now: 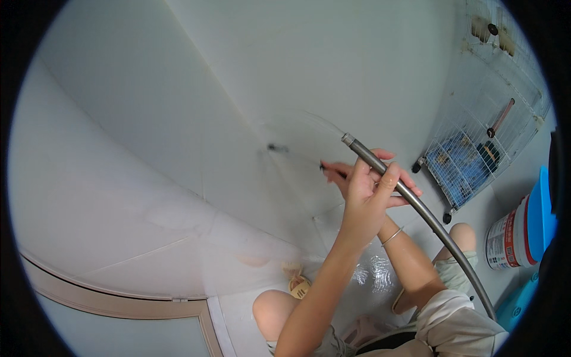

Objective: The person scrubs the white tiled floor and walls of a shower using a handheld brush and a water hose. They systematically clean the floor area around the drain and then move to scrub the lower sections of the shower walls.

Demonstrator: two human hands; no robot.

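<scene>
My left hand point(368, 185) grips a flexible metal shower hose point(421, 207) near its end, with the thumb across the top. A thin stream of water point(328, 119) arcs leftward from the open hose end. My right hand point(337, 173) reaches out past the left wrist, partly hidden behind the left hand, and appears to hold a small dark object point(322, 166) in its blurred fingers. A metal bangle point(392, 237) circles the right wrist. Beyond the right hand, a blurry dark spot point(273, 147) shows near the line where pale surfaces meet; I cannot tell what it is.
A white wire cage point(482, 147) on black casters stands at right, with blue material inside. Below it are a labelled white bucket point(504, 241) and a blue plastic item point(541, 214). The tiled floor point(374, 270) is wet. A framed door point(120, 310) lies lower left.
</scene>
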